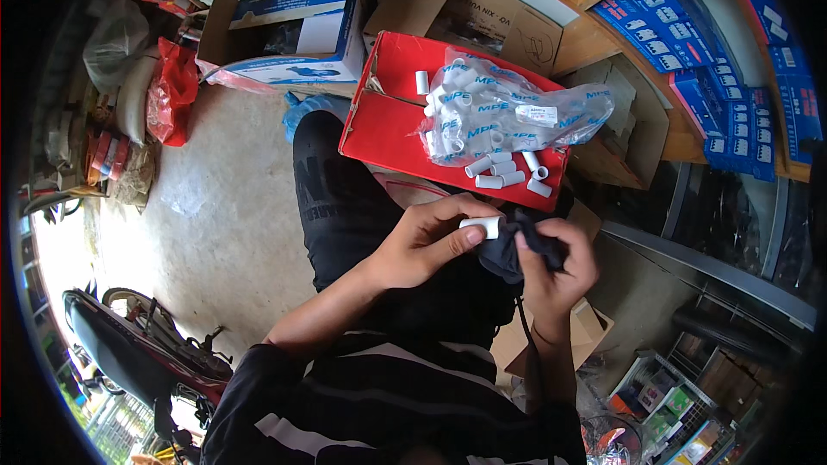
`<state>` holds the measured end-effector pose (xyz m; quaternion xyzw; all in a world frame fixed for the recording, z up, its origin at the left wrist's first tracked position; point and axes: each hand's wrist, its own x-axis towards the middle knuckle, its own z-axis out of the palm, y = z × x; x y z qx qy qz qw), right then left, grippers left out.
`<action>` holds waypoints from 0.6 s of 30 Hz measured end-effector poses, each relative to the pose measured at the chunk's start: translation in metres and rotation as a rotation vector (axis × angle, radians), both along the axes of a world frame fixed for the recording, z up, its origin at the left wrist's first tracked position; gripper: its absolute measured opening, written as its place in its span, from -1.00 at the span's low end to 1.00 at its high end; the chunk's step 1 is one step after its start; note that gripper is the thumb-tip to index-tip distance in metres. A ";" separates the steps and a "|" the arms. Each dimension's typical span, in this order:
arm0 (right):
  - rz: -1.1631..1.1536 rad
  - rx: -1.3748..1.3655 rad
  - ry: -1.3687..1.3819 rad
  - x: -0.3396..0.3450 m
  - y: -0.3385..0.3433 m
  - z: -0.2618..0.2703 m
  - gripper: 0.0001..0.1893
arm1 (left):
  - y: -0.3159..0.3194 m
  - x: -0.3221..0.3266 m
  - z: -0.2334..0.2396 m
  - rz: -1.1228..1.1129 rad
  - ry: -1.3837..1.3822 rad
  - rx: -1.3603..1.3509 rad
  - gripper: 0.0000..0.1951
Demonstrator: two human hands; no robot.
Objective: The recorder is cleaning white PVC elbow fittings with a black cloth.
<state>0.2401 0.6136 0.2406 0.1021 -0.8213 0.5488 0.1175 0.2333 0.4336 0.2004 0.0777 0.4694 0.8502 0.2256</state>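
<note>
Between the thumb and fingers of my left hand [429, 242] is a short white plastic pipe coupling [481, 227]. My right hand [559, 265] grips a dark cloth [507, 255], which is bunched against the coupling's right end. Both hands are above my lap, just in front of a red cardboard box [387, 123]. Several loose white couplings [501, 168] lie near the box's front edge, and a single coupling [422, 82] stands apart toward the back left. A clear MPE plastic bag [497, 106] holding many more couplings rests on the box top.
Behind the red box are an open water pump carton [291, 35] and an open brown carton [478, 13]. Wooden shelves with blue boxes [659, 26] rise at the right. A red plastic bag [171, 93] sits at the left, and a parked motorbike [129, 349] stands at lower left.
</note>
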 end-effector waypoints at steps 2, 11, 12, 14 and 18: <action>0.143 0.136 0.101 -0.008 -0.006 0.000 -0.75 | 0.001 0.003 -0.007 0.066 0.043 -0.027 -0.73; 0.254 0.204 0.043 0.006 -0.011 -0.009 -0.61 | 0.007 0.010 -0.006 0.249 -0.006 0.001 -0.78; 0.261 0.181 -0.037 0.006 -0.011 -0.008 -0.60 | 0.006 0.009 -0.007 0.247 -0.006 0.004 -0.78; 0.280 0.155 -0.094 0.007 -0.008 -0.010 -0.61 | 0.004 0.006 -0.008 0.249 0.091 -0.141 -0.80; 0.406 -0.179 -0.501 0.009 0.005 0.001 -0.60 | -0.006 0.000 -0.006 0.236 0.347 -0.296 -0.81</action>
